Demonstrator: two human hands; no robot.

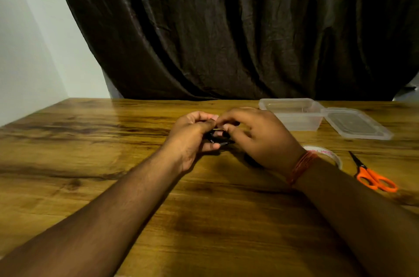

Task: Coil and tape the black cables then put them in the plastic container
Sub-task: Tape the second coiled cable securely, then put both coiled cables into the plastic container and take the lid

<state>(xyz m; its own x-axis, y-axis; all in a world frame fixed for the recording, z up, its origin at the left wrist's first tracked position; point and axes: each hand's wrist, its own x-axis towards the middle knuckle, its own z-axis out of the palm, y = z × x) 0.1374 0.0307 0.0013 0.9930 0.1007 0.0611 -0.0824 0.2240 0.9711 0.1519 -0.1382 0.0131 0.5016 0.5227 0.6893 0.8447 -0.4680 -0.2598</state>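
Observation:
A small bundle of black cable point(216, 137) sits between both hands over the middle of the wooden table. My left hand point(192, 136) grips it from the left, and my right hand point(256, 138) closes on it from the right, fingers curled over the top. Most of the cable is hidden by the fingers; a thin plug end pokes out below. The clear plastic container point(294, 118) stands open at the back right, empty as far as I can see. A roll of clear tape point(326, 155) lies partly behind my right wrist.
The container's clear lid point(358, 123) lies flat to the right of it. Orange-handled scissors point(371, 177) rest near the right edge. A dark curtain point(226, 27) hangs behind the table's far edge. A white wall is at the left.

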